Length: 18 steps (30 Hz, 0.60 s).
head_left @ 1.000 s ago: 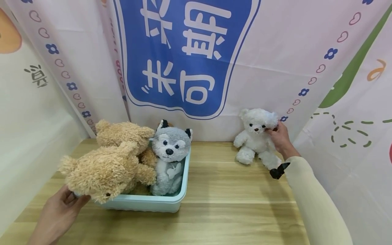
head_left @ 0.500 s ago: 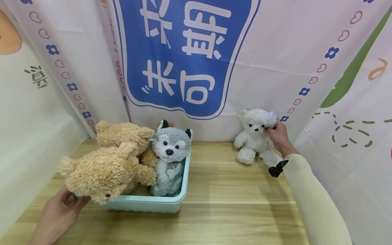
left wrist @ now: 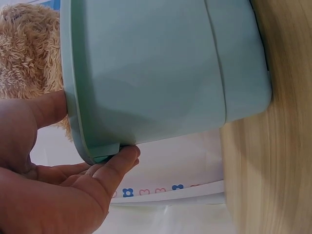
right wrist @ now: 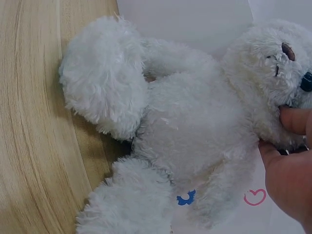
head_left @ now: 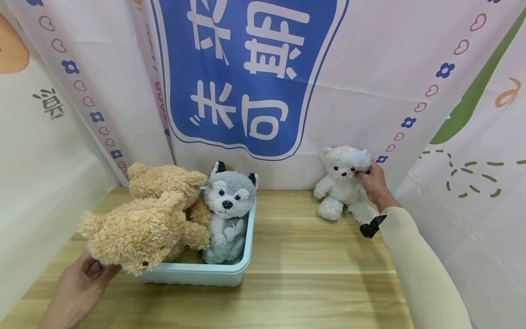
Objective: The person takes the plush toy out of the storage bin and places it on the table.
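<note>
White bear [head_left: 343, 194], aqua bin [head_left: 197, 275], tan plushes [head_left: 135, 228], grey-and-white husky [head_left: 230, 194], wood-grained table [head_left: 296, 256]

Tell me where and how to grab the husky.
I'd grip the husky's head across its sides, coming from above. It sticks up over the rim of the bin, whereas the body sits down inside, hemmed in between the front tan bear and the right wall, leaving less room there.

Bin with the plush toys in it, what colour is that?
The bin is pale blue-green, showing best in the left wrist view.
</note>
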### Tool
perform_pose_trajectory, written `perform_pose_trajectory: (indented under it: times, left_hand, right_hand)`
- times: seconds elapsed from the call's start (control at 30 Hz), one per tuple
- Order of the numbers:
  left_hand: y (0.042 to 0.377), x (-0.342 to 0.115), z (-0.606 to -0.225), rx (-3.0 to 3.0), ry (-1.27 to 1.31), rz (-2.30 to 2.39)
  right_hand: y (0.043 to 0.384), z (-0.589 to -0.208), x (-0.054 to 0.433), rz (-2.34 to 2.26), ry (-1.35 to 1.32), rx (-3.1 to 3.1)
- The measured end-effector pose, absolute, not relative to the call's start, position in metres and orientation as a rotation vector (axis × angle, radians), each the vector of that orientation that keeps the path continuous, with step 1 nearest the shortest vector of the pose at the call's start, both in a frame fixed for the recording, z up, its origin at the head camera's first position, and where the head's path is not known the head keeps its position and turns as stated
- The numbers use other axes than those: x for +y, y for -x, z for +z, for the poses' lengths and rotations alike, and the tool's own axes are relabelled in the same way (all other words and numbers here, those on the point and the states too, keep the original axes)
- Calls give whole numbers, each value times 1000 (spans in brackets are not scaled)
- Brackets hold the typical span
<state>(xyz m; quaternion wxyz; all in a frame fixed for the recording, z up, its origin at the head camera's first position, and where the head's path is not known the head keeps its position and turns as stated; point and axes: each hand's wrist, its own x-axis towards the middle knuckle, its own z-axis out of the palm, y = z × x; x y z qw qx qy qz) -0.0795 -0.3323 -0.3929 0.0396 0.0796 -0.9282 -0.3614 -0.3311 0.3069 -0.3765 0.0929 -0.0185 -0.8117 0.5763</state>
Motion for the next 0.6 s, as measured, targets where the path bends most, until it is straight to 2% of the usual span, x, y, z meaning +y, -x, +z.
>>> perform_pose_trajectory:
  times: [0.6]
  left_hand:
    - [79, -328, -389, -2860, -276, -1157]
  right_hand:
    - [332, -377, 306, 1721, 106, -2350]
